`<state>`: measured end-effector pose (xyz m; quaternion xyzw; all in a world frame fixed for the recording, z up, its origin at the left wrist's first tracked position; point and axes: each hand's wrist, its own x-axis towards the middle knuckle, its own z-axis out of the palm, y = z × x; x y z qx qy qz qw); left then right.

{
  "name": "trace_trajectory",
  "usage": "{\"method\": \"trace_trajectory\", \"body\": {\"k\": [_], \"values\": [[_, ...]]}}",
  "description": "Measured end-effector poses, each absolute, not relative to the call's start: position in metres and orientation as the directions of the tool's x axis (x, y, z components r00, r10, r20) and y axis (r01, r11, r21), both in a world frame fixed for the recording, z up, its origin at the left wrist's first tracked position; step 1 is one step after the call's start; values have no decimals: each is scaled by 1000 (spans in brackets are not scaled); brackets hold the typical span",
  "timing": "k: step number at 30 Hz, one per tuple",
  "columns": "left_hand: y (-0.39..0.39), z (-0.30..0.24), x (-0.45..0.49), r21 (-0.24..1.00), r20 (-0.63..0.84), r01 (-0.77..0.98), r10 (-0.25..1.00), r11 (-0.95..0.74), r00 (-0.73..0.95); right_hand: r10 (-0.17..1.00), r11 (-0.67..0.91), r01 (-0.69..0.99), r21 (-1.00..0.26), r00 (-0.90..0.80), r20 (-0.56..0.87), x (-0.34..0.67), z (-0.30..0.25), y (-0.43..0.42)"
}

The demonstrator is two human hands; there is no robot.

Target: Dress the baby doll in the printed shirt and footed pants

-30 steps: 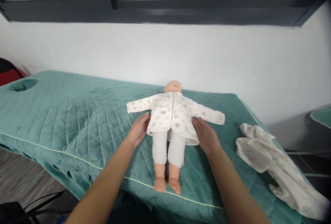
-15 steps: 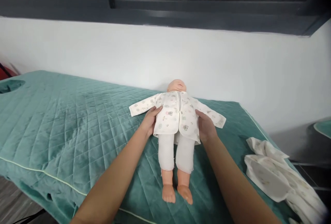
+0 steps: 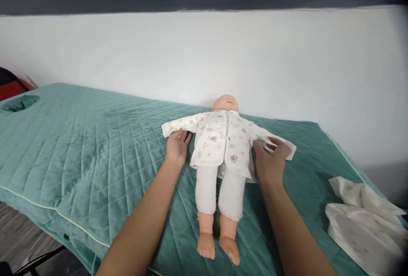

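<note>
A baby doll [image 3: 225, 102] lies on its back, its head toward the wall. It wears a white printed jacket [image 3: 210, 140], fastened at the chest and parted at the hem, and white leggings [image 3: 205, 189]; the feet are bare. Both sleeves stretch outward, with no doll hands showing at the cuffs. My left hand [image 3: 177, 146] is open, palm up, its fingertips at the lower edge of the sleeve on the left. At the other sleeve [image 3: 288, 146], my right hand [image 3: 270, 161] has thumb and bent fingers apart, the fingers touching the cloth.
The doll rests on a green quilted bed cover [image 3: 95, 161] with a face hole [image 3: 21, 103] at the far left. Crumpled white printed cloth [image 3: 363, 225] lies at the right edge. A white wall [image 3: 159, 55] stands directly behind the bed.
Both hands have left the sides of the doll's torso and moved outward to the sleeves. The view has tilted down and shifted slightly left.
</note>
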<state>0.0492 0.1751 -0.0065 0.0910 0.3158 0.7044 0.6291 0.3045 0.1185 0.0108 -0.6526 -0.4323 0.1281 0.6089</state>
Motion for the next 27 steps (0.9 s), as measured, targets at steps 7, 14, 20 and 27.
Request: {"method": "trace_trajectory", "body": {"k": [7,14,20,27], "values": [[170,-1,27,786,-116,-507,721,-354,-684,679,372,765,-525,162,716,264,34,89],[93,17,56,920,358,-160,933,-357,-23,795,384,787,-483,-16,606,247,35,65],[66,17,66,866,457,81,848,-493,267,845,387,775,-499,-83,528,253,24,47],[73,6,63,854,477,197,876,-482,71,820,293,612,-735,235,522,257,23,46]]}}
